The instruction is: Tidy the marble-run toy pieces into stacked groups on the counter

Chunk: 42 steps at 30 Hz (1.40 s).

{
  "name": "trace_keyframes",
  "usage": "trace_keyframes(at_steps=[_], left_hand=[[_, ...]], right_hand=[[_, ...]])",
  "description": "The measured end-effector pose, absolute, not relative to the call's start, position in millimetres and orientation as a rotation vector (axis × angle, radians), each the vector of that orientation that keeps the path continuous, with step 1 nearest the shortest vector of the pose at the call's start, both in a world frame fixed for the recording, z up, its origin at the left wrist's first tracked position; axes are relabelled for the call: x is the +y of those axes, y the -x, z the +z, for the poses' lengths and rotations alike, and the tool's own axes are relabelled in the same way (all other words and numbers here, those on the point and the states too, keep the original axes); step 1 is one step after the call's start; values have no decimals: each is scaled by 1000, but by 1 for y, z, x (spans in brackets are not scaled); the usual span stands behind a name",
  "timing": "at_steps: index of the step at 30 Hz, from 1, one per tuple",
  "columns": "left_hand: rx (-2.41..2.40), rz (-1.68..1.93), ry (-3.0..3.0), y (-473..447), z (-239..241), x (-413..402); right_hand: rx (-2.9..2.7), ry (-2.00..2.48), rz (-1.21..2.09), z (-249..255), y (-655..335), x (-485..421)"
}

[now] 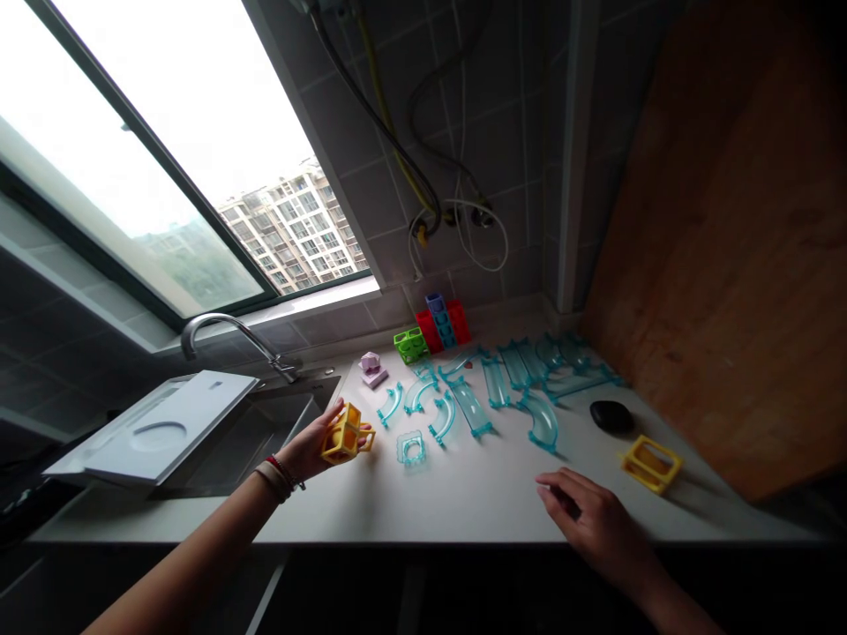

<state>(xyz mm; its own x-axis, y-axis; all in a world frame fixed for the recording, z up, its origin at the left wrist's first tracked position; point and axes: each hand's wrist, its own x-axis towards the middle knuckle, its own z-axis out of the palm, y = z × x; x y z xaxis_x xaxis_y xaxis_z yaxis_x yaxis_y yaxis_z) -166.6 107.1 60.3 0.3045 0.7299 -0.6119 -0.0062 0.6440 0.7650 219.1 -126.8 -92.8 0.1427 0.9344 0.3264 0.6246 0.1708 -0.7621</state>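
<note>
My left hand (313, 446) is wrapped round a yellow cube-shaped building block (343, 434) with open frame sides, held just above the counter near the sink edge. A yellow loop sticks out of its right side. My right hand (588, 520) hovers at the counter's front edge, fingers loosely bent and apart from the thumb, with nothing seen in them. To its right lies another yellow frame block (652, 464). Between my hands and farther back are several translucent teal track pieces, among them a straight one (471, 407), a curved one (540, 422) and a square one with a hole (411, 450).
Against the back wall stand red blocks (458, 323), a green block (411, 345) and a teal-and-purple column. A pink piece (371, 369) lies near the sink. A black oval object (611, 416) is at right, before a wooden panel (721, 265). A faucet (231, 328) and white panel (176, 423) are left.
</note>
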Motion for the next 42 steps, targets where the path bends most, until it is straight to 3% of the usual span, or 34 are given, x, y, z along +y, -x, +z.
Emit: trace_keyframes(at_steps=[20,31,35,39,42], left_hand=[[1236,555,-798,176,47,113],[1406,1120,-766,203,48,51],[1359,1137,-667,175,36,6],[1388,1424,-398,135,10,-20],[1245,1436,-433,94,-7,-36]], right_hand=[[-1605,1557,399,-94,-218,-127],[-1556,1565,386,-85,-217,-127],[-1478,1534,363,-69,-216,-137],[-1581,1612,172,-57,-223,-171],[-1622,1746,37,-50,-243,-202]])
